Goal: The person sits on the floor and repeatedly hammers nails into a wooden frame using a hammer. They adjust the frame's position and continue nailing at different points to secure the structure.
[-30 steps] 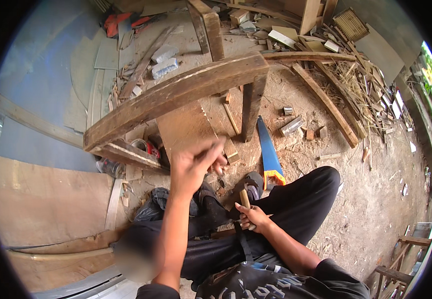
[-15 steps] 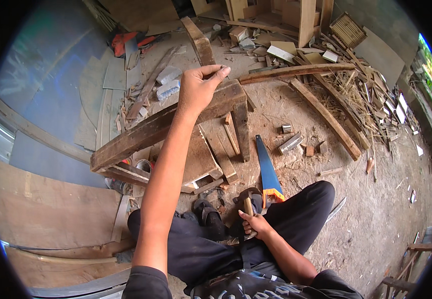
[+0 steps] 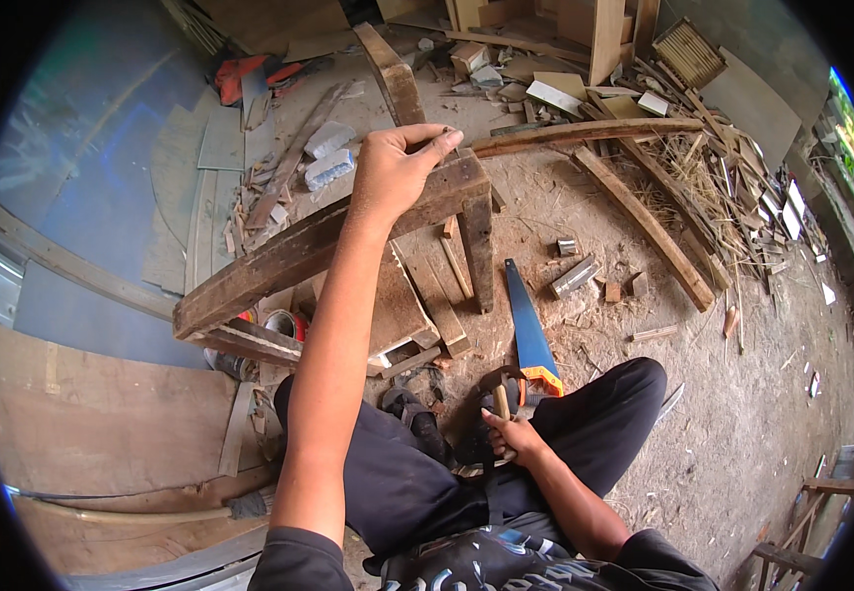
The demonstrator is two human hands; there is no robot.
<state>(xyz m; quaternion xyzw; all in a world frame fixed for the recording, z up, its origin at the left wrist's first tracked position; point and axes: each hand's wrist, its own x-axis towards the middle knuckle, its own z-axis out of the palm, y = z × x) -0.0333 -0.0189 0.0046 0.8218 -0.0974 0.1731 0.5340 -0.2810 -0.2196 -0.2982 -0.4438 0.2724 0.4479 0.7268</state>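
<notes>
My left hand reaches over the dark wooden frame, near its far right corner. Thumb and forefinger are pinched together on a small dark thing, too small to name. Behind that corner a thick beam rises at a slant. Low in front of me, between my knees, my right hand is wrapped round a wooden-handled tool; its working end cannot be made out. Just beyond my right hand lies a handsaw with a blue blade and an orange and black handle.
Wooden boards lie under the frame. On the floor to the right are a metal block, small wood offcuts and a long beam. Scrap wood and straw pile up behind. Plywood sheets cover the left side.
The view has shifted slightly. My right hand and its tool have moved a little right and down in the picture. My left hand keeps its pinch near the frame's corner.
</notes>
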